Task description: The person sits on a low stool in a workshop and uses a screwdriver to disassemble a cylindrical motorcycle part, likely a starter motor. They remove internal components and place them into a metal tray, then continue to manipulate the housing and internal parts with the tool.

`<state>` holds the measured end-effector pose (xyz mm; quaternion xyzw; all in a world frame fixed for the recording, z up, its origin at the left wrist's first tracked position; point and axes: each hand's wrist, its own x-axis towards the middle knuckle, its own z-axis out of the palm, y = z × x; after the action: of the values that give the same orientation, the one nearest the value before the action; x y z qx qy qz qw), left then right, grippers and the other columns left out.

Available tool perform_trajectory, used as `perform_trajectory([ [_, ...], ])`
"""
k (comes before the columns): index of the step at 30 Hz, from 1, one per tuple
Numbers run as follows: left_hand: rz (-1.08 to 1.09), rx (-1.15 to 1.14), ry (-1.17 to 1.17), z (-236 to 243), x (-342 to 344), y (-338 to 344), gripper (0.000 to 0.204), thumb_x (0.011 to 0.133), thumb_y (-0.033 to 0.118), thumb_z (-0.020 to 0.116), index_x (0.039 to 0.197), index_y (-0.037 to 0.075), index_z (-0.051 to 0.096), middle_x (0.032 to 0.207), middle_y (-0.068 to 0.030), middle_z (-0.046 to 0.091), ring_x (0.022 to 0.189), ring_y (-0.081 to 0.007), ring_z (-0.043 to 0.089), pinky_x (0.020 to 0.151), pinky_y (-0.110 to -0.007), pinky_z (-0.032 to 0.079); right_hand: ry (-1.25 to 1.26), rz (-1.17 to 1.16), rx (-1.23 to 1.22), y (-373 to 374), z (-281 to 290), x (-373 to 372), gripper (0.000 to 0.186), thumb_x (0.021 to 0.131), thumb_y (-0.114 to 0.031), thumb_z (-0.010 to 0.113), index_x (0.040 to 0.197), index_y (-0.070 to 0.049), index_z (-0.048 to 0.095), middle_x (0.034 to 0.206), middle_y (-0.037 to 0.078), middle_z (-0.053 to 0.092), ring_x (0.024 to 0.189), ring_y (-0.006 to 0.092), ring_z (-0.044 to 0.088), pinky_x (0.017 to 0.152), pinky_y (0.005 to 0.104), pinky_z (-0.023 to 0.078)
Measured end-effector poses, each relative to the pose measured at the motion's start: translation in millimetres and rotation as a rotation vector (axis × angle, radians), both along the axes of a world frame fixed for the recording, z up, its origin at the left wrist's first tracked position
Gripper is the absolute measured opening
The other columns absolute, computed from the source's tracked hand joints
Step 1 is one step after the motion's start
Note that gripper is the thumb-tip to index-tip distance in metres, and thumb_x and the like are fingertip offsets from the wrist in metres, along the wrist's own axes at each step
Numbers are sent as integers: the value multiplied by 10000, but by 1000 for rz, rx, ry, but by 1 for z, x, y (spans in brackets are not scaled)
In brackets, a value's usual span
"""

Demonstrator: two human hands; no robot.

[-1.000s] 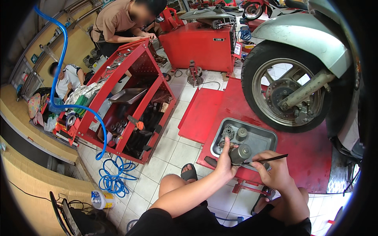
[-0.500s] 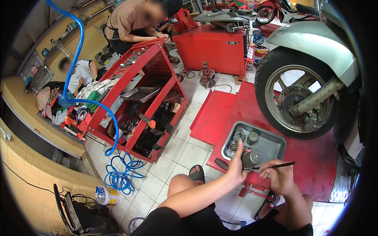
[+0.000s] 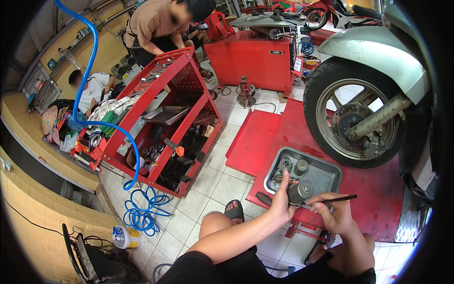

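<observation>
My left hand clasped the grey cylindrical part over the near edge of the metal tray; my right hand pinched a thin black pick. A slip could gouge it.

Small grey metal cylinder, rounded and dull, held upright over near edge of shallow grey metal tray, gripped at its left side by left hand; thin dark rod-like tool, lying nearly level, pinched in right hand, one end close beside cylinder, other end pointing right over red platform
</observation>
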<state>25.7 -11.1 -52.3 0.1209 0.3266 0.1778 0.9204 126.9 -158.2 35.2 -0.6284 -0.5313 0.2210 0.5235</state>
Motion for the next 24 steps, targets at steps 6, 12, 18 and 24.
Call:
perform_trajectory([
  [6,-29,21,-20,3,2,1,533,937,650,597,975,120,565,902,-76,683,844,-207,693,773,-390,569,70,29,52,-5,-15,1,81,924,33,619,947,66,689,915,167,745,810,233,748,744,313,607],
  [12,-17,40,16,-1,0,-1,529,931,642,614,973,117,565,900,-68,673,827,-198,688,763,-370,573,100,-65,129,0,-26,-13,76,904,77,637,949,64,695,913,158,754,788,221,755,726,301,616],
  [18,19,14,-5,4,-1,1,519,934,628,621,965,114,557,905,-70,668,829,-191,686,762,-347,569,-32,-76,177,5,-23,-13,63,880,43,701,942,47,714,887,139,759,818,228,752,771,327,613],
  [24,-14,1,0,-1,-1,0,508,941,624,615,957,120,552,893,-66,669,821,-195,686,751,-352,569,-31,-36,76,4,-18,-9,91,850,13,740,937,31,720,885,137,761,826,232,754,764,333,602],
])
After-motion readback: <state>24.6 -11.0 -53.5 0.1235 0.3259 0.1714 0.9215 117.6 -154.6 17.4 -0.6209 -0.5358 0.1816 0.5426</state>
